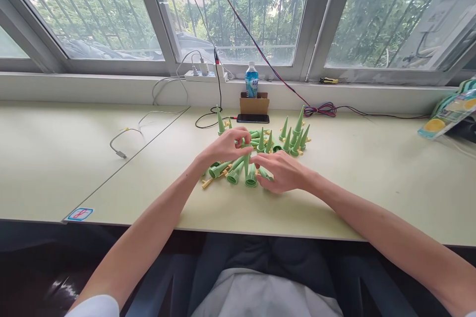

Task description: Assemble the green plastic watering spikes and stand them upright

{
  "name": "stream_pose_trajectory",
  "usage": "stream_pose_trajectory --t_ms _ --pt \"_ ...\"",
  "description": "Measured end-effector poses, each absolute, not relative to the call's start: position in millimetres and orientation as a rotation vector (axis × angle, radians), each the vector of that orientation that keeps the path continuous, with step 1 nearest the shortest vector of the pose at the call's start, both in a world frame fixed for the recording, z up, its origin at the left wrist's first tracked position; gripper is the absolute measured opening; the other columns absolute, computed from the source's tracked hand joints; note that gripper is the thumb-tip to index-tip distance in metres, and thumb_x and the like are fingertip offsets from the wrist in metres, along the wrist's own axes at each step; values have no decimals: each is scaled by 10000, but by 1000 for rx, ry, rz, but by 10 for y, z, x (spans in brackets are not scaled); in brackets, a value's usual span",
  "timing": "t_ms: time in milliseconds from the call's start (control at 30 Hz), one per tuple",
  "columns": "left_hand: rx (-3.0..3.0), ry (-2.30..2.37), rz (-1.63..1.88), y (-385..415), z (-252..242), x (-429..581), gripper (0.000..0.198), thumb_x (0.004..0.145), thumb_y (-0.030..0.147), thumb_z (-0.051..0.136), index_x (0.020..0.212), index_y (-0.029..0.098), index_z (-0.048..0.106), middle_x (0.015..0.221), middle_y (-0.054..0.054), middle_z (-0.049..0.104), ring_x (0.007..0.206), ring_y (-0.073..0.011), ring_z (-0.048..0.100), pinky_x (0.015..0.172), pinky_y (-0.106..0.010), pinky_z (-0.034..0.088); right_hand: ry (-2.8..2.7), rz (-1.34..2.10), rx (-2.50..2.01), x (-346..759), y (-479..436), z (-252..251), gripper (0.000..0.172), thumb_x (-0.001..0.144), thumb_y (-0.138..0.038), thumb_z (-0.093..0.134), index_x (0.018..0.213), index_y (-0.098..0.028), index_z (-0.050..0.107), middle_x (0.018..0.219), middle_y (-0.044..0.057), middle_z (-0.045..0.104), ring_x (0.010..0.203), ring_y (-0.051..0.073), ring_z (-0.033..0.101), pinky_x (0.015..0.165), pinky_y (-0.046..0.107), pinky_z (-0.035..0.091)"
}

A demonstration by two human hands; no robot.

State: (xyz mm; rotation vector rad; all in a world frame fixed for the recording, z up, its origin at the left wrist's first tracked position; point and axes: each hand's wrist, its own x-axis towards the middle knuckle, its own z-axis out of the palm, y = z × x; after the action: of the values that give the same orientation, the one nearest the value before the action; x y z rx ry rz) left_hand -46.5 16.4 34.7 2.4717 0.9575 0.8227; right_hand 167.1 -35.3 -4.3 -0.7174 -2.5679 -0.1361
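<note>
Right hand (284, 171) half curled, fingers closed round a short green cone (266, 174) at the near edge of the cone pile (232, 171) on the pale table (372, 183). Left hand (225, 147) just beside it, fingertips pinched on the tip of a long cone (248, 171). Behind them: upright cones (295, 136), dark phone (253, 118), cardboard holder (254, 105), water bottle (252, 79).

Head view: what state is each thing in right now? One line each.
green cones, some upright, others lying heaped
left hand, fingers closed on green cones
right hand, fingers closed on green cones
water bottle, upright, capped
phone, flat, screen dark
power strip, plugs inserted
loose cable, end unplugged
</note>
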Motion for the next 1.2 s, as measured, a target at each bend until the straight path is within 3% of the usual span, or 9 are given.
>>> stream_pose_trajectory --t_ms 200,700,1033,1200 --pt "2435 1002 813 157 343 -477 120 778 240 585 676 180 561 637 16 549 523 -80 434 473 -215 348 -2610 -71 -787 1694 -343 -34 346 826 -215 488 1170 -186 514 943 44 690 520 102 405 583 270 303" --pt "2240 1043 1392 163 316 -358 238 834 342 627 699 164 545 702 -2 529 504 -63 410 429 -212 339 -2681 -102 -1005 1620 -424 29 380 882 -268 479 1252 -187 513 968 70 689 629 141 522 600 273 284" --pt "2232 1038 1353 197 239 -322 362 885 455 584 675 162 606 717 -24 562 549 -91 427 474 -250 336 -2670 -45 -1024 1616 -397 -13 291 913 -297 499 1179 -193 556 971 71 681 649 140 534 599 268 280" --pt "2224 1051 1407 190 264 -298 483 909 477 538 544 169 463 615 -5 466 566 -110 389 509 -274 320 -2650 -37 -1074 1592 -386 -41 196 906 -293 506 1054 -189 581 942 59 670 660 141 541 578 268 253"
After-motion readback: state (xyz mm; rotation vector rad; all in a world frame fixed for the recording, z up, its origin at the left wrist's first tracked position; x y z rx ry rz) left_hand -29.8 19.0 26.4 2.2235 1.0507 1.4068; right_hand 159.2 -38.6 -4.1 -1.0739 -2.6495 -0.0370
